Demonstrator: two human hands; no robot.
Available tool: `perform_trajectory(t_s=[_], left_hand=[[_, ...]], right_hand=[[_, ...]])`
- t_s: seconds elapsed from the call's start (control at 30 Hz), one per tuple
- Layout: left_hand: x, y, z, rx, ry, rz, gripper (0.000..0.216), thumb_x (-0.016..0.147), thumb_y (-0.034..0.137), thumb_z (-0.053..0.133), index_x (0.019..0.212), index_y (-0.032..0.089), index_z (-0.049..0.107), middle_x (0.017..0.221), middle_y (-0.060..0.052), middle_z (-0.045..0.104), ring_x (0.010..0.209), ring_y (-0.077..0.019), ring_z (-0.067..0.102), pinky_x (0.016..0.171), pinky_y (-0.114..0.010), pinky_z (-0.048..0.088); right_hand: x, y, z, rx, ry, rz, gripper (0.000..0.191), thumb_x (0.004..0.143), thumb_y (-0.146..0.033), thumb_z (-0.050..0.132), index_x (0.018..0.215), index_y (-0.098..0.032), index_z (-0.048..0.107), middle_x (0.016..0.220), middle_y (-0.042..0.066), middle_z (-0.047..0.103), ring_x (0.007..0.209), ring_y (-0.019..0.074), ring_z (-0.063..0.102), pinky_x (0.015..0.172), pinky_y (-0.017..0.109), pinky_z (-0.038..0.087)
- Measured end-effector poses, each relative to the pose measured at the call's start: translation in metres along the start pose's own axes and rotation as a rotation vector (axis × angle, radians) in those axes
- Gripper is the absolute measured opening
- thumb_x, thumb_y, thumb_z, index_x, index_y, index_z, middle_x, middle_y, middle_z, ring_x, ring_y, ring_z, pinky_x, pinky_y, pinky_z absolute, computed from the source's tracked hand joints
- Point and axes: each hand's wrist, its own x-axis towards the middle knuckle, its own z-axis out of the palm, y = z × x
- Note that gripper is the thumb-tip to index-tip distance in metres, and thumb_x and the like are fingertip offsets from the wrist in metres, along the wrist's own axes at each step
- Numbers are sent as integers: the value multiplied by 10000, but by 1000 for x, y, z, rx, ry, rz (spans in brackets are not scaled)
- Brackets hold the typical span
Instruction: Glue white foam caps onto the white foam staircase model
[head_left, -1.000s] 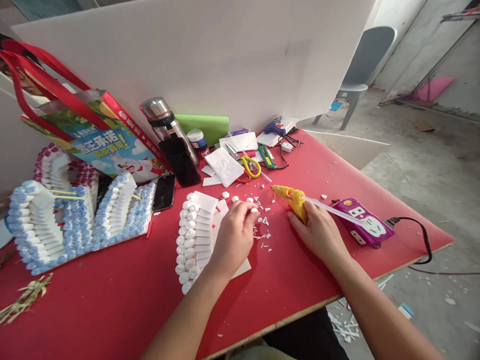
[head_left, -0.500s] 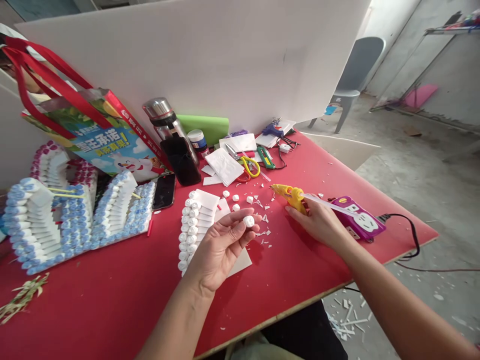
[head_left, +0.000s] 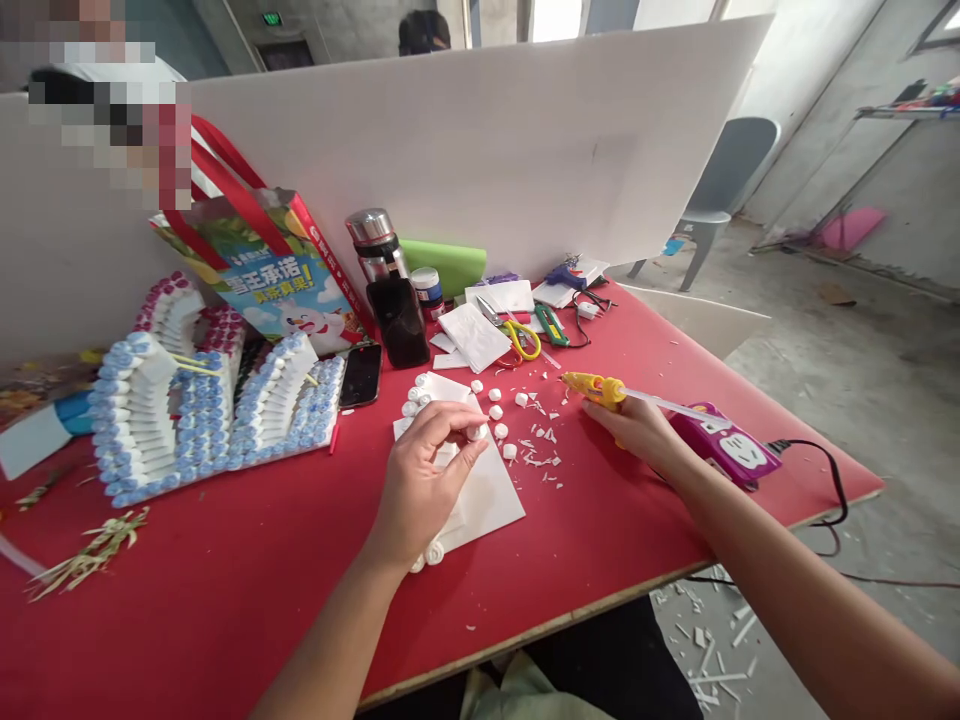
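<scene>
Between the thumb and fingers of my left hand (head_left: 426,478) is a small white paper rosette (head_left: 474,432). That hand hovers over a white board (head_left: 491,497) carrying a stepped white piece edged with rosettes (head_left: 433,552), partly hidden beneath it. Several loose rosettes (head_left: 496,412) lie just right of the board among white scraps (head_left: 544,435). My right hand (head_left: 637,432) is wrapped round a yellow glue gun (head_left: 596,388), its nozzle pointing left and a clear glue stick (head_left: 660,402) protruding from its back.
A purple power strip (head_left: 731,450) sits by my right forearm. Blue-and-white rosette models (head_left: 161,420) stand at left, before a gift bag (head_left: 289,285). A flask (head_left: 375,245), phones (head_left: 361,375), scissors (head_left: 517,335) and a green cutter (head_left: 551,325) line the back of the red table (head_left: 247,590).
My left hand has turned palm-down and drawn slightly left over the board with the rosette. The glue gun stays in my right hand. The view has shifted left and up, showing a blurred person.
</scene>
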Motion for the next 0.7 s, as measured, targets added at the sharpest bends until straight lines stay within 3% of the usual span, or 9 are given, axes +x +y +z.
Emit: perform_trajectory(t_s=[0.1,0.2,0.3,0.47,0.57,0.7], left_hand=[[8,-9,-13,92,34,77,121,880,223,694,995,231,729,1039,-54,663,909,-170,629,850,-295,531],[21,-20,-26,53,151,90,154,846,239,732,998,228,747,1020,-42,668,878,-161,626,833,-283,530],[31,-30,-34,-57,255,24,202,813,271,765,1009,220,768,1035,-40,684,845,-148,631,777,-261,537],[28,-44,-36,-424,351,-139,236,758,253,820,986,213,770,889,-17,737,798,-138,687,800,-269,562],[24,-47,-38,-537,360,-164,223,754,245,829,964,205,766,894,-20,755,810,-143,716,814,-283,582],[23,-46,-40,-567,354,-180,219,740,239,842,942,210,763,882,-10,762,794,-141,730,801,-279,600]], right_hand=[[-2,-8,-1,159,-11,72,426,782,-554,694,630,-192,528,547,-23,484,496,112,396,458,269,313],[-9,-31,-5,448,-79,76,384,791,-530,730,811,-154,658,749,52,647,584,130,527,507,270,398],[-17,-68,-4,783,-172,-24,350,785,-472,777,898,-160,669,930,86,675,662,134,570,538,270,450],[-14,-118,20,1034,-263,-227,261,840,-415,727,870,-163,664,883,59,647,636,130,566,534,277,477],[-5,-122,45,1069,-244,-304,264,864,-429,685,849,-167,662,850,49,655,608,130,577,531,279,473],[3,-105,68,1029,-276,-275,300,871,-467,659,862,-167,672,872,62,693,631,145,608,583,290,491]])
